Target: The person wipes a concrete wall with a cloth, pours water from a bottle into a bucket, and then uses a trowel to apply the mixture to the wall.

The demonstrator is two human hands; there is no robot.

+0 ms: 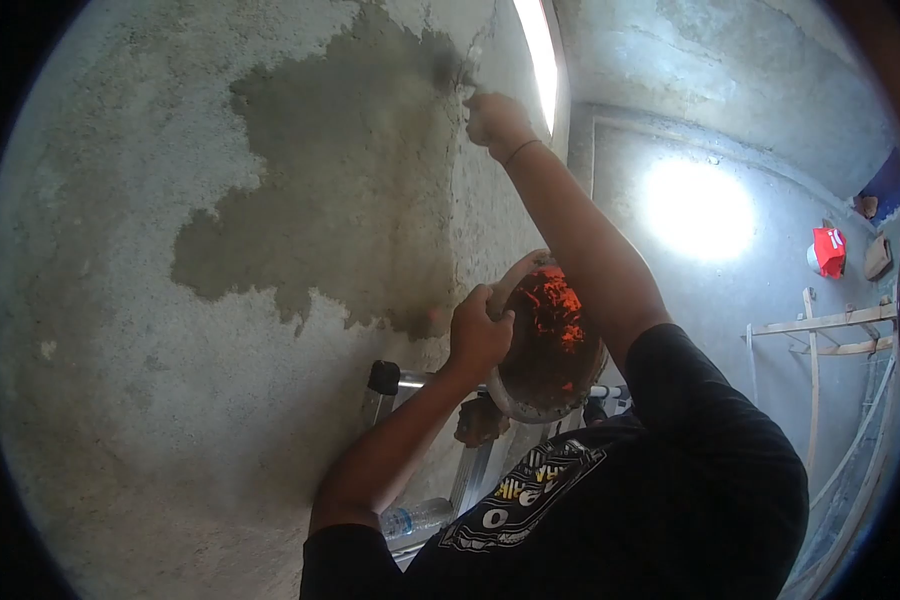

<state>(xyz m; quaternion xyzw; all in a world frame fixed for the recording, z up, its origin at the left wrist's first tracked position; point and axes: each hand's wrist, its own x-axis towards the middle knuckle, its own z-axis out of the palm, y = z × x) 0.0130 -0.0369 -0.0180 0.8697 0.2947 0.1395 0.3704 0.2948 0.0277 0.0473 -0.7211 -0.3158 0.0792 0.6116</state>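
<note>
My left hand (pixel 478 330) grips the rim of a round, mortar-crusted pan (pixel 545 345) with an orange inside, held at chest height close to the wall. My right hand (pixel 495 120) is raised high, its fingers curled and smeared with grey mortar. It presses against the wall at the upper right edge of a dark wet plaster patch (pixel 340 190). Whether that hand holds a tool or mortar is not visible. The wall (pixel 120 350) around the patch is rough, lighter grey render.
A metal ladder top (pixel 390 380) stands against the wall below the pan, with a plastic water bottle (pixel 415 518) lower down. A bright window slit (pixel 540 50) sits at the corner. At right are wooden props (pixel 820 330) and a red item (pixel 828 250) hanging on the far wall.
</note>
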